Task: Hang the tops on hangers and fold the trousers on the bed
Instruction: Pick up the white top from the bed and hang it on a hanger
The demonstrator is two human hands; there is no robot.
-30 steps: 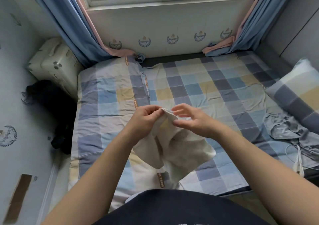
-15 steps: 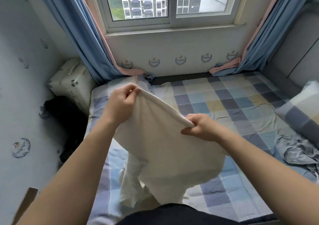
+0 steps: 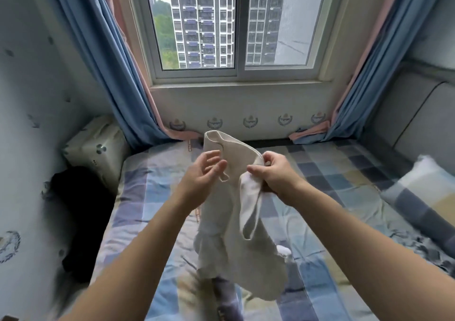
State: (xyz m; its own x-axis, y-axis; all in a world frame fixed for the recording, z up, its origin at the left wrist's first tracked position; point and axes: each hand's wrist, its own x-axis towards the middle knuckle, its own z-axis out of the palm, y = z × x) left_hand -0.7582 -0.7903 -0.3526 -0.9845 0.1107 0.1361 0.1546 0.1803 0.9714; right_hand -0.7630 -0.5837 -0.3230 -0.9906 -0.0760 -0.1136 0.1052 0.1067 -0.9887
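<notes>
Cream garment [image 3: 236, 234] hangs above the checked bed [image 3: 344, 173], gripped at its upper edge by the right hand [image 3: 275, 175], whose fingers curl round the cloth. The left hand [image 3: 199, 178] is just beside it, fingers loosely spread and holding nothing, with a thin fabric loop dangling by its thumb. Blue curtains [image 3: 98, 74] frame the window [image 3: 197, 25] behind, and a pillow [image 3: 423, 192] lies at right.

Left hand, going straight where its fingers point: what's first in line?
Likely the cream garment, right beyond the left hand fingertips; the right hand pinches its edge. Depth unclear, so they may already touch.
</notes>
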